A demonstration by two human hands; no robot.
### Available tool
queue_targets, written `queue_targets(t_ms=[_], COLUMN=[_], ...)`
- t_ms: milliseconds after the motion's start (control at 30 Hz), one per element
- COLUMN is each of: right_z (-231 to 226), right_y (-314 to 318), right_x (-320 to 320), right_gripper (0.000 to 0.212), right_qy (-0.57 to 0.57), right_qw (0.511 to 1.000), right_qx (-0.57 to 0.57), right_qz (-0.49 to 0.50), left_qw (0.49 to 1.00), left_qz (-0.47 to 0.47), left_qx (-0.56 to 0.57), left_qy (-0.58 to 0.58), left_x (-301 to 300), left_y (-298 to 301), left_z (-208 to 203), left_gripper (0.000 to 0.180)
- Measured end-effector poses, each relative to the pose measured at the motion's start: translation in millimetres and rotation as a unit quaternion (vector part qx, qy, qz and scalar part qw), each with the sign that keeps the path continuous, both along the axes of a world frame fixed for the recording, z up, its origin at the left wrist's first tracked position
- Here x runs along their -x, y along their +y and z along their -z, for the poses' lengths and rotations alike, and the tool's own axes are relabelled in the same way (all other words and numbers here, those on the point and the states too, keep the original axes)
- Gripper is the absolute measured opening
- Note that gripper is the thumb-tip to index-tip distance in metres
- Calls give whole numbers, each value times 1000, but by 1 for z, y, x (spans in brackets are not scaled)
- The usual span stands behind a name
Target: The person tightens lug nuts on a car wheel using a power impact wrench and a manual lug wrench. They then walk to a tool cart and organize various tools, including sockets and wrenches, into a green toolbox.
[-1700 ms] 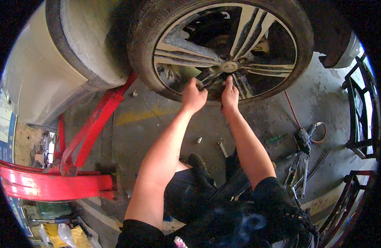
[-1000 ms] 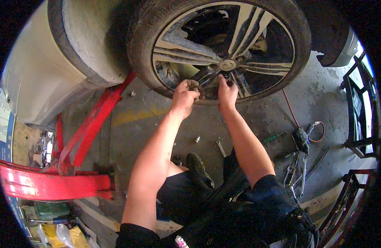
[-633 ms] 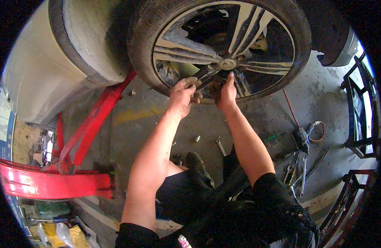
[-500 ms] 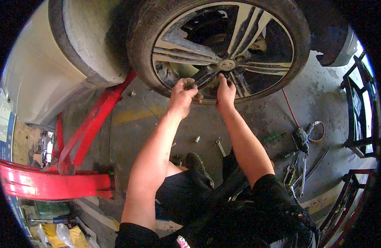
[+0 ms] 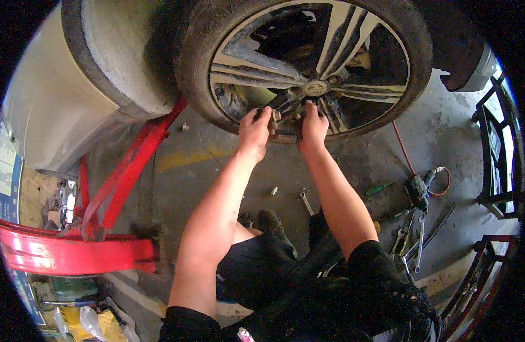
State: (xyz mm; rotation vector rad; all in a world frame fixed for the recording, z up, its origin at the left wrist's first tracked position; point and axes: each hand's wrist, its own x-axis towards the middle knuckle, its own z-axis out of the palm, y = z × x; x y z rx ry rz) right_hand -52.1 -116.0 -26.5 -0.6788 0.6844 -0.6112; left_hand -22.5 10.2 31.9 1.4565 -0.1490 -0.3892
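The right hand point(image 5: 314, 128) is reaching up to the wheel point(image 5: 291, 77), its thumb pointing just below the centre cap point(image 5: 316, 89); its fingers are mostly hiding, so whether they are clamping anything cannot be told. The left hand point(image 5: 254, 135) is standing apart from it, near the wheel's lower edge, fingers bending inward under a raised thumb; its grip is not showing clearly either. The wheel is hanging above the floor beside a pale car body point(image 5: 63, 108). Leftward, a red lift arm point(image 5: 140, 165) is slanting up toward the car. Below the hands, a small metal piece point(image 5: 274, 190) and a wrench point(image 5: 306, 203) are lying on the floor; rightward, a dark power tool point(image 5: 417, 192) is lying near a black rack point(image 5: 498, 148).
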Motion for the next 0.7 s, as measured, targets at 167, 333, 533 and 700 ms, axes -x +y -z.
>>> queue_targets(t_ms=[167, 333, 533, 700], right_z=[-15, 8, -1, -8], right_y=[0, 5, 2, 9], right_x=[-4, -6, -10, -4], right_gripper=[47, 47, 56, 56], right_qy=[-16, -6, 2, -11], right_qw=[996, 999, 999, 998], right_qx=[-86, 3, -31, -57], right_qz=[10, 52, 25, 27], left_qw=[997, 997, 997, 999], left_qz=[0, 13, 23, 51], left_qx=[-79, -74, -58, 4], left_qy=[-22, -36, -38, -17], left_x=[6, 9, 12, 5], left_y=[0, 2, 8, 12], left_z=[-3, 1, -3, 5], left_gripper=[18, 18, 16, 13])
